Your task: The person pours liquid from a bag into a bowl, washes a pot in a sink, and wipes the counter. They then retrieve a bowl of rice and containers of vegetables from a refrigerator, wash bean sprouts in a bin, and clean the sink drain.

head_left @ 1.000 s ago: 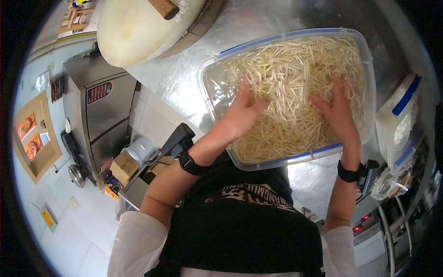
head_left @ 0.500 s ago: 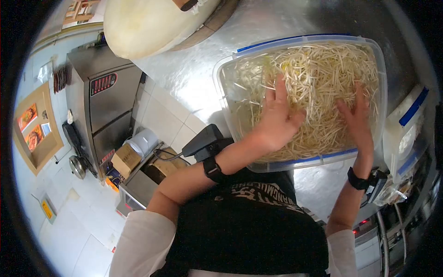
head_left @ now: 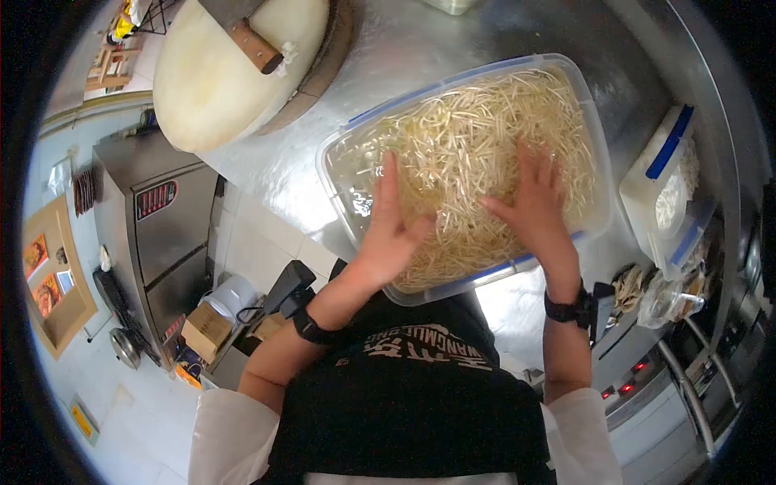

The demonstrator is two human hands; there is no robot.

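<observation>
A clear plastic container (head_left: 602, 194) with blue clips holds bean sprouts (head_left: 477, 121) in water, the water showing most at its left end. My left hand (head_left: 391, 242) is over that left end, index finger and thumb stretched apart, the other fingers partly hidden. Its fingertips touch the water and the edge of the sprouts. My right hand (head_left: 535, 206) lies on the sprouts toward the right, fingers spread, fingertips partly sunk among the strands. Neither hand is closed around anything.
The container stands on a steel counter (head_left: 376, 73). A cleaver (head_left: 255, 44) rests on a thick round chopping block (head_left: 218, 89) at the upper left. A second clip-lid container (head_left: 647, 182) with white contents and a plastic bag (head_left: 667, 303) are at the right.
My left hand has moved left toward the container's end, and my right hand slightly toward the middle. The view has shifted, bringing the cleaver's blade into sight.
</observation>
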